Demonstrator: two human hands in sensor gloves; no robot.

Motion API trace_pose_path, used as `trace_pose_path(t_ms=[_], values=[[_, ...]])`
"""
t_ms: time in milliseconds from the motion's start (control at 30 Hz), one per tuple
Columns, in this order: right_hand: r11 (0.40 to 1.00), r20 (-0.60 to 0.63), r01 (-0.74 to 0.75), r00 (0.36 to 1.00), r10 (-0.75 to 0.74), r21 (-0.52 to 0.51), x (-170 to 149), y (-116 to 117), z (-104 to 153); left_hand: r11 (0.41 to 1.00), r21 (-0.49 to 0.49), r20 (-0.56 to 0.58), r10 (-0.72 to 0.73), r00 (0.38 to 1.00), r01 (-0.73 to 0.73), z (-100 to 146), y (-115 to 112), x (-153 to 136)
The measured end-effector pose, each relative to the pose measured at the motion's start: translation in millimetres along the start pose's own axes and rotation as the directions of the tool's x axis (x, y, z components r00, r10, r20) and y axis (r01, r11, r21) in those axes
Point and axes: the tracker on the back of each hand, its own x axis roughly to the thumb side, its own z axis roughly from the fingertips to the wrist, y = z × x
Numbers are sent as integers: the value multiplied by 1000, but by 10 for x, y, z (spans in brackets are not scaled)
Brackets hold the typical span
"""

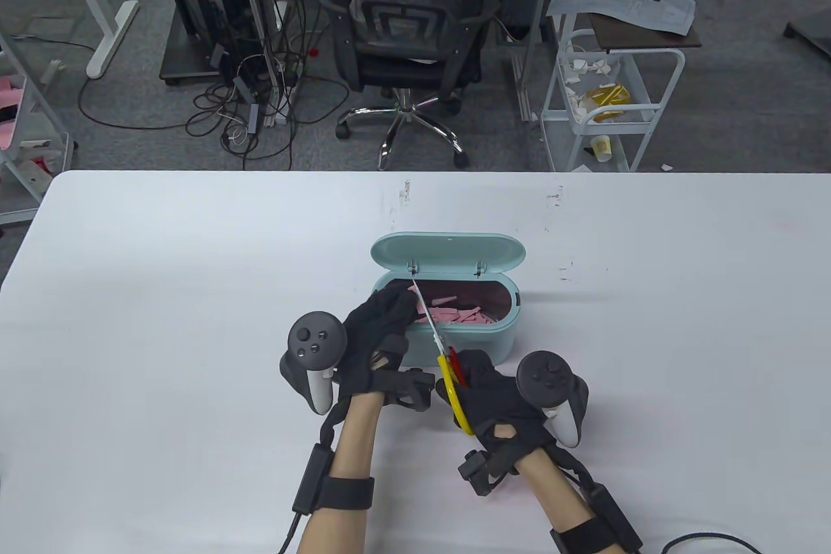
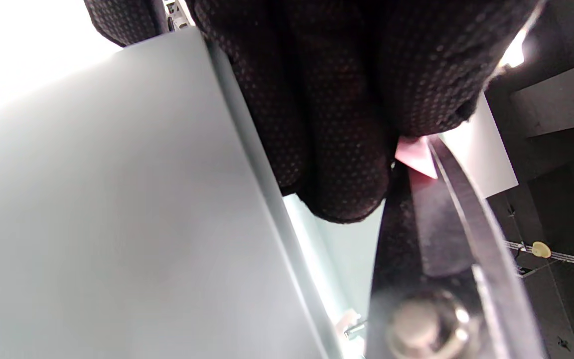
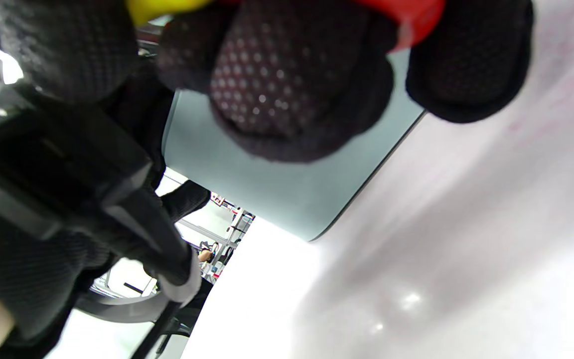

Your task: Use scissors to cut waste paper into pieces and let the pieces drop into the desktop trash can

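A pale teal desktop trash can [image 1: 467,346] stands mid-table with its lid [image 1: 448,251] tipped back, and several pink paper strips [image 1: 464,315] lie inside. My left hand [image 1: 383,330] hangs over the can's left end and pinches a small pink paper piece [image 2: 416,157] right beside the blade. My right hand [image 1: 496,401] grips the yellow and red handles of the scissors [image 1: 448,372]. The blades [image 1: 425,310] point up-left over the can's opening and look nearly closed. The wrist views show the can's wall [image 2: 117,224] [image 3: 247,174] from close by.
The white table [image 1: 162,320] spreads wide on both sides of the can. Beyond its far edge stand an office chair [image 1: 409,41], a white wire cart [image 1: 604,99] and tangled cables [image 1: 260,99] on the floor.
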Motion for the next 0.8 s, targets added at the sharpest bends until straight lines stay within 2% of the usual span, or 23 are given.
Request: trace_pose_path(t_ms=[267, 367, 500, 600, 733, 800], values=[[997, 1, 71, 997, -71, -31, -50, -139, 90, 1000, -3, 12, -17, 1000, 17, 10, 3, 41], [995, 17, 80, 997, -79, -58, -58, -268, 159, 995, 22, 59, -102, 993, 100, 38, 13, 150], [991, 24, 113, 993, -111, -67, -79, -372, 216, 961, 111, 145, -266, 953, 251, 101, 16, 325], [990, 26, 121, 992, -120, -78, -99, -440, 260, 907, 190, 192, -410, 892, 376, 135, 13, 400], [989, 27, 124, 992, -122, -85, -112, -498, 294, 883, 204, 202, -461, 864, 423, 126, 6, 377], [989, 29, 114, 993, -112, -91, -113, -519, 306, 848, 219, 208, -523, 827, 482, 116, -2, 366]])
